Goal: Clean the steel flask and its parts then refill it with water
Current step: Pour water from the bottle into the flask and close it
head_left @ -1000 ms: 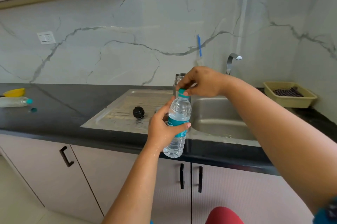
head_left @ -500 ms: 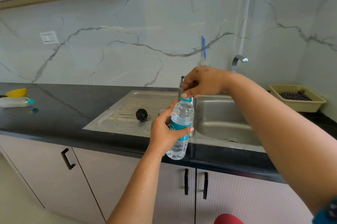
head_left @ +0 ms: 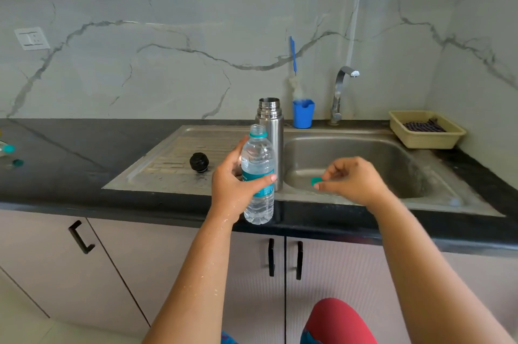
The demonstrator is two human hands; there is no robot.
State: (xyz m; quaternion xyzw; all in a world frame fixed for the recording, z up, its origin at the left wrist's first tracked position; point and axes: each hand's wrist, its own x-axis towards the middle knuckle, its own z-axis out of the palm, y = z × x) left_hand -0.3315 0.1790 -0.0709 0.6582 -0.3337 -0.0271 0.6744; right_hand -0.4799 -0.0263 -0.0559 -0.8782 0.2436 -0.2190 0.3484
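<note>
Head view: at center frame we grip the plastic water bottle (head_left: 258, 175) upright in our left hand (head_left: 232, 186), fingers wrapped around its label, its mouth uncapped. Right of it, our right hand (head_left: 353, 181) pinches the teal cap (head_left: 316, 181) between fingertips, over the sink basin (head_left: 364, 153). Just behind the bottle stands the open steel flask (head_left: 270, 130) on the drainboard, with its black stopper (head_left: 199, 162) lying to the left. Farther back, a blue cup (head_left: 303, 113) sits beside the tap (head_left: 339, 94).
</note>
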